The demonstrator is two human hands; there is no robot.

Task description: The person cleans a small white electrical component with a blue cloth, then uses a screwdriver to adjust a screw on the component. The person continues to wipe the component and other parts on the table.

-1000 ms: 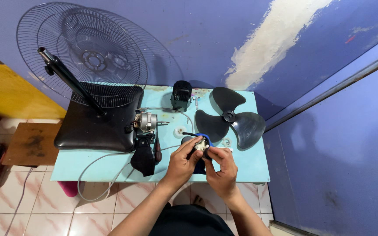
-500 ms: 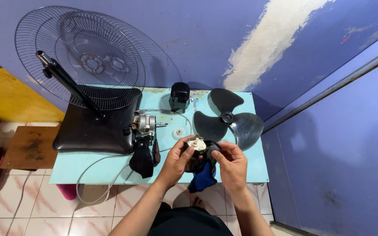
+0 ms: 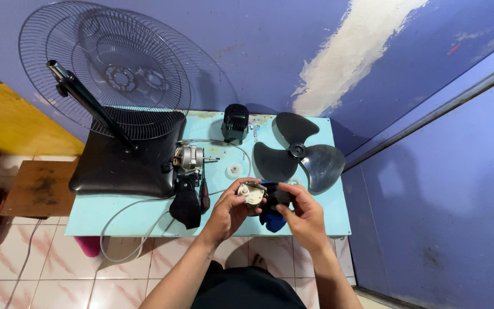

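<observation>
Both hands meet over the near edge of the light-blue counter (image 3: 144, 220), close together around one small assembly. The left hand (image 3: 228, 213) has its fingers curled about a small round cream-and-metal motor part (image 3: 252, 193), gripping it from the left and below. The right hand (image 3: 303, 213) closes on a black housing piece (image 3: 277, 198) that sits against the right side of that part; a blue piece (image 3: 272, 222) hangs just beneath the two hands, though how it joins on cannot be told. Just to the left of the left hand, a fan motor (image 3: 190, 158) with bare metal windings lies on the counter, a black cover (image 3: 186, 205) below it and a dark-handled screwdriver (image 3: 204, 194) beside that. Farther left stands the black fan base (image 3: 121, 169) with its slanted pole (image 3: 90, 104), and a round wire grille (image 3: 110, 74) leans against the blue wall behind. On the far side of the counter sits a small black box-shaped part (image 3: 235, 122); to its right lies a dark three-bladed fan blade (image 3: 298, 151), near the right hand but apart from it. A small white disc (image 3: 234, 170) rests between the motor and the blade. A grey cord (image 3: 122, 229) loops over the near-left edge towards the tiled floor.
</observation>
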